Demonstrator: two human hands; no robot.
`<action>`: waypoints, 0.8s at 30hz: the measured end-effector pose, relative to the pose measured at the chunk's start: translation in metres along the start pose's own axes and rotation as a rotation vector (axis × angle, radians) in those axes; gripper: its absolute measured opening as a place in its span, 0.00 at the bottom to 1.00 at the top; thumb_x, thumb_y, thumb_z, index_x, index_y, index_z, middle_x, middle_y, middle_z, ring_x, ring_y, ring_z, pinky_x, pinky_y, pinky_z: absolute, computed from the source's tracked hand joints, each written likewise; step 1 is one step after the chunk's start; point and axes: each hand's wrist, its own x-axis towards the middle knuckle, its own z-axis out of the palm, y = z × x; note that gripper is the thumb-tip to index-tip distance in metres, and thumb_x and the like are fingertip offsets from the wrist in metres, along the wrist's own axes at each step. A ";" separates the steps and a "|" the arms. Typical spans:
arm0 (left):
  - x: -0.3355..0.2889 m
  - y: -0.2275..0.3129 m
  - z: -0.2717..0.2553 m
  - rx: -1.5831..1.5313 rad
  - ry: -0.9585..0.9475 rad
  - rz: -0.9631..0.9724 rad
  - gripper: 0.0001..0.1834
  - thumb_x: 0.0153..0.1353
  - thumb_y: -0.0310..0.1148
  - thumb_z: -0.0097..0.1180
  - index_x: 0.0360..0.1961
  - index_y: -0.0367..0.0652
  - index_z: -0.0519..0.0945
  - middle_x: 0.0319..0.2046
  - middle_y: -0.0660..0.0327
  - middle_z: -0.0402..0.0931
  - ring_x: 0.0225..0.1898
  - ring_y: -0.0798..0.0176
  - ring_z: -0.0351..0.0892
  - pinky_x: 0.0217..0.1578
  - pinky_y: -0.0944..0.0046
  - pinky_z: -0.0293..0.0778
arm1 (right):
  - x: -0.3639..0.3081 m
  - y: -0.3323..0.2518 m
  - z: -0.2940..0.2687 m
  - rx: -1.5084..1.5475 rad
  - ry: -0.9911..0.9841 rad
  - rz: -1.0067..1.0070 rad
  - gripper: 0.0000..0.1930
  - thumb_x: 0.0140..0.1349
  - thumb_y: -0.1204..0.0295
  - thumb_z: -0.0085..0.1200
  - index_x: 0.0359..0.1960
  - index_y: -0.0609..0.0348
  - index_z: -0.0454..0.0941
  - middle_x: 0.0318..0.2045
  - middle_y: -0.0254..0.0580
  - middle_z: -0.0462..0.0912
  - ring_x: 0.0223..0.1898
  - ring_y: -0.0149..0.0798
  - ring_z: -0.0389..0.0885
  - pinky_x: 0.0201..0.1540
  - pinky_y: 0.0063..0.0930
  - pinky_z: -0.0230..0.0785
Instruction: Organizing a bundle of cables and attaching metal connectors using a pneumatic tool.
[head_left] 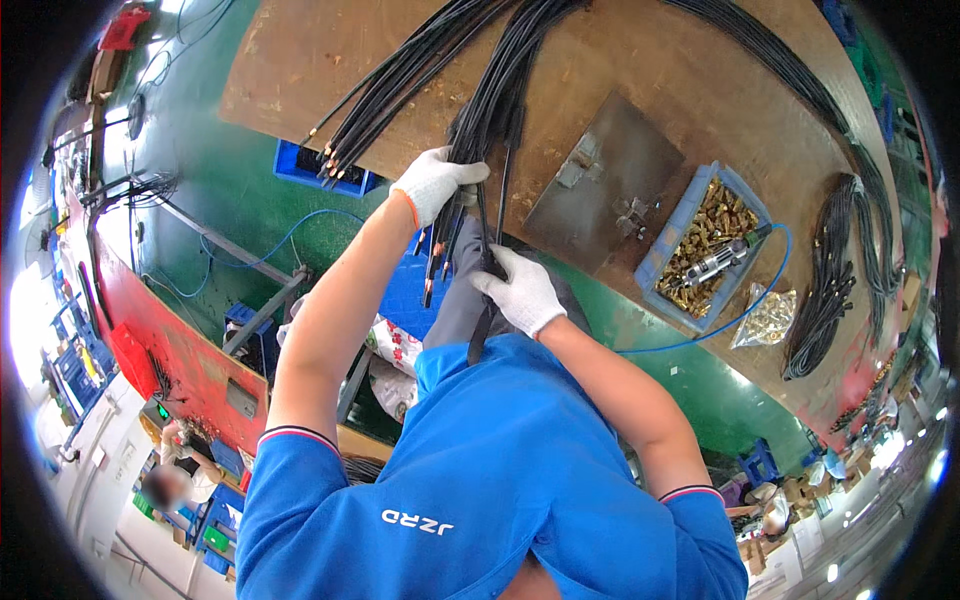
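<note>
At the table's near edge, my left hand [440, 186], in a white knitted glove, closes round a bundle of black cables [497, 95]. Their bared copper-coloured ends hang down below the edge. My right hand [522, 290], gloved the same way, sits lower and to the right, close to my body. Its fingers pinch one black strand, which looks like a cable from the bundle; the palm hides part of it. Another bunch of black cables [400, 88] lies left of the bundle, copper tips over the edge.
On the brown table [330, 50] lie a dark metal plate [600, 185], a blue bin [650, 272] of brass fittings with an air tool [715, 262] on top, a clear bag of small parts [766, 318] and coiled cables [830, 270]. A blue hose [690, 343] crosses the near edge.
</note>
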 end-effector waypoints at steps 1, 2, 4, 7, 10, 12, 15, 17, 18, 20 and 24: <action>0.002 -0.003 -0.004 -0.020 -0.002 -0.004 0.15 0.65 0.34 0.71 0.47 0.37 0.83 0.33 0.65 0.82 0.27 0.69 0.81 0.32 0.65 0.81 | 0.011 -0.006 0.000 0.059 0.012 0.026 0.30 0.62 0.54 0.63 0.59 0.64 0.81 0.47 0.67 0.86 0.53 0.64 0.85 0.56 0.48 0.77; 0.002 -0.004 -0.007 -0.040 -0.005 -0.010 0.16 0.66 0.35 0.71 0.48 0.37 0.83 0.33 0.64 0.83 0.28 0.69 0.82 0.32 0.65 0.81 | 0.022 -0.013 -0.002 0.119 0.023 0.054 0.29 0.62 0.53 0.64 0.59 0.63 0.81 0.48 0.68 0.86 0.54 0.63 0.85 0.57 0.48 0.76; -0.013 0.016 0.005 0.025 0.056 0.011 0.17 0.69 0.38 0.68 0.49 0.36 0.83 0.34 0.64 0.84 0.29 0.69 0.82 0.33 0.65 0.81 | 0.052 -0.011 -0.008 0.058 0.152 -0.009 0.29 0.62 0.54 0.63 0.59 0.61 0.82 0.49 0.68 0.85 0.54 0.63 0.85 0.59 0.49 0.75; -0.018 0.024 -0.017 0.101 0.061 0.067 0.17 0.72 0.42 0.62 0.47 0.37 0.85 0.33 0.64 0.84 0.29 0.70 0.81 0.31 0.67 0.79 | 0.102 -0.024 -0.016 0.023 0.280 -0.058 0.31 0.63 0.54 0.64 0.61 0.65 0.80 0.52 0.67 0.85 0.57 0.61 0.84 0.62 0.46 0.75; -0.017 0.031 -0.026 0.161 0.040 0.051 0.17 0.72 0.43 0.62 0.46 0.37 0.85 0.31 0.65 0.83 0.29 0.71 0.80 0.29 0.68 0.77 | 0.147 -0.034 -0.030 0.051 0.345 -0.022 0.33 0.63 0.54 0.64 0.62 0.68 0.79 0.56 0.66 0.85 0.60 0.60 0.83 0.64 0.43 0.74; -0.019 0.032 -0.029 0.200 0.026 0.037 0.19 0.70 0.46 0.65 0.44 0.38 0.83 0.29 0.66 0.80 0.28 0.72 0.78 0.29 0.69 0.76 | 0.162 -0.039 -0.034 0.018 0.425 -0.022 0.32 0.64 0.55 0.64 0.63 0.68 0.78 0.53 0.63 0.86 0.57 0.58 0.85 0.63 0.43 0.75; -0.018 0.034 -0.020 0.314 0.051 0.098 0.29 0.57 0.47 0.76 0.48 0.35 0.82 0.34 0.60 0.84 0.33 0.67 0.84 0.34 0.65 0.81 | 0.167 -0.042 -0.050 0.378 0.404 0.101 0.31 0.65 0.57 0.64 0.63 0.66 0.78 0.51 0.61 0.88 0.54 0.56 0.87 0.61 0.43 0.76; -0.011 0.032 -0.016 0.656 0.160 0.122 0.31 0.51 0.47 0.77 0.46 0.34 0.80 0.37 0.47 0.87 0.39 0.54 0.90 0.42 0.56 0.83 | 0.174 -0.019 -0.057 0.193 0.499 0.059 0.26 0.66 0.57 0.64 0.58 0.64 0.80 0.50 0.57 0.87 0.54 0.54 0.86 0.61 0.45 0.76; -0.012 0.038 -0.013 0.826 0.253 0.171 0.31 0.50 0.48 0.77 0.44 0.34 0.79 0.38 0.43 0.87 0.41 0.48 0.91 0.45 0.52 0.83 | 0.170 -0.022 -0.063 0.006 0.544 0.030 0.26 0.66 0.56 0.63 0.58 0.63 0.79 0.51 0.57 0.86 0.55 0.55 0.85 0.62 0.46 0.75; -0.006 0.025 -0.022 0.925 0.337 0.161 0.35 0.48 0.52 0.77 0.44 0.35 0.77 0.41 0.39 0.86 0.46 0.38 0.87 0.51 0.47 0.80 | 0.165 -0.032 -0.058 -0.209 0.625 0.121 0.30 0.65 0.53 0.64 0.61 0.61 0.75 0.53 0.60 0.84 0.59 0.58 0.82 0.63 0.49 0.74; 0.015 0.012 -0.018 0.961 0.355 0.149 0.41 0.47 0.55 0.78 0.50 0.35 0.74 0.48 0.37 0.81 0.52 0.34 0.84 0.52 0.44 0.80 | 0.176 -0.023 -0.052 -0.107 0.444 0.141 0.34 0.65 0.50 0.64 0.63 0.62 0.70 0.56 0.65 0.81 0.60 0.65 0.79 0.64 0.52 0.72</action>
